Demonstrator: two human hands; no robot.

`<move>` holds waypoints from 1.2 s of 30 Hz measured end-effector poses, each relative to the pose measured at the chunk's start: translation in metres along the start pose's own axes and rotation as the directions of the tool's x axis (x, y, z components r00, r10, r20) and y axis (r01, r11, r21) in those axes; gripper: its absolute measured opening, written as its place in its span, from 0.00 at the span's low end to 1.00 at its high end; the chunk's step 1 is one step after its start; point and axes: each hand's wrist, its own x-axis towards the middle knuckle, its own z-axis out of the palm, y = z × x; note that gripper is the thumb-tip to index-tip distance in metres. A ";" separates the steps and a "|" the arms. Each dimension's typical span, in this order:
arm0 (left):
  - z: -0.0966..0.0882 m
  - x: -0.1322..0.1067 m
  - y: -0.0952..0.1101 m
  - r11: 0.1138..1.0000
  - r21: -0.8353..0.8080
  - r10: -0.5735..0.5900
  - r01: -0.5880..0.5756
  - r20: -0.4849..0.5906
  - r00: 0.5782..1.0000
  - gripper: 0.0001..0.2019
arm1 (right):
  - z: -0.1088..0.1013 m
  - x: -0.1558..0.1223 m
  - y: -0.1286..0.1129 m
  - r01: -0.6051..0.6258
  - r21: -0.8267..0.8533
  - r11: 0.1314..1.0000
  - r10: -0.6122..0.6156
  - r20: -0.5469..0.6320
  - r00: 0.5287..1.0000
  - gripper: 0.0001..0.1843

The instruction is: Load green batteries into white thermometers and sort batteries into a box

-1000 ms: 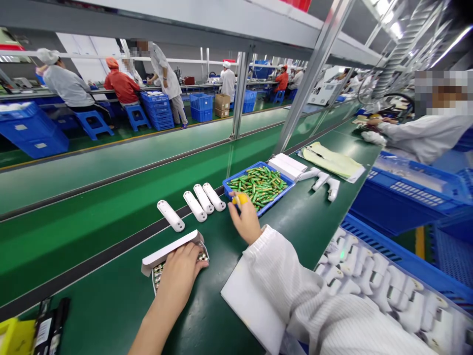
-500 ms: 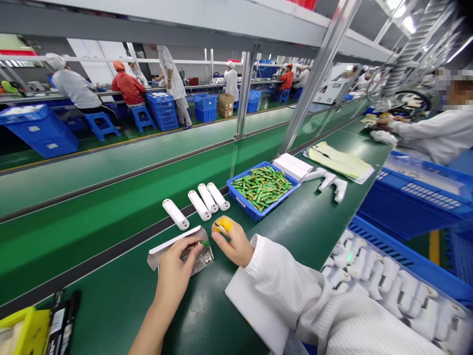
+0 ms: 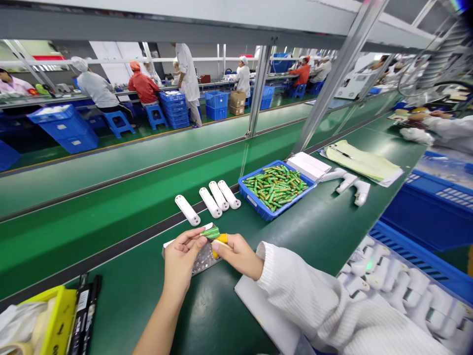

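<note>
My left hand (image 3: pixel 181 261) pinches green batteries (image 3: pixel 210 232), held above a small open box (image 3: pixel 203 261) of tiny shiny parts. Yellow covers sit on fingers of my right hand (image 3: pixel 242 254), which meets the right end of the batteries. Its fingers are closed, but anything small between them is hidden. Just beyond the hands, several white oblong housings (image 3: pixel 187 210) lie in a row. A blue tray (image 3: pixel 258 209) full of green batteries stands to the right of them.
Black markers (image 3: pixel 88 310) and a yellow bin (image 3: pixel 61 320) are at the lower left. White curved parts (image 3: pixel 345 182), a yellow sheet (image 3: pixel 365 160) and a white slab (image 3: pixel 258 310) lie on the bench. A blue crate (image 3: pixel 402 251) at the right holds white housings. A metal post (image 3: pixel 328 84) rises behind.
My left hand has lifted green batteries up from the box. My right hand has come in against their end. The view has swung slightly left.
</note>
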 end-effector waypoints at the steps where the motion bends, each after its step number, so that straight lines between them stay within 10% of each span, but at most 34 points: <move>1: 0.000 0.000 0.000 1.000 -0.003 -0.009 0.009 0.006 1.000 0.19 | -0.001 0.000 0.000 -0.003 0.037 0.999 0.003 0.000 1.000 0.19; 16: -0.002 0.000 0.001 0.997 0.074 -0.010 0.006 0.053 0.999 0.16 | -0.009 0.005 -0.004 -0.068 0.192 0.979 0.069 0.004 0.998 0.24; 26: -0.006 0.001 0.009 0.950 0.292 0.083 -0.113 0.111 0.990 0.15 | -0.006 0.004 -0.010 -0.015 0.190 0.982 0.053 -0.199 0.978 0.24; 31: -0.012 0.003 0.014 0.925 0.349 0.094 -0.148 0.168 0.981 0.14 | -0.006 0.003 -0.011 -0.148 0.353 0.924 0.172 -0.037 0.984 0.24; 36: -0.014 0.004 0.018 0.907 0.385 0.095 -0.172 0.210 0.973 0.12 | -0.003 0.002 -0.013 0.008 0.104 0.995 0.016 -0.230 0.973 0.24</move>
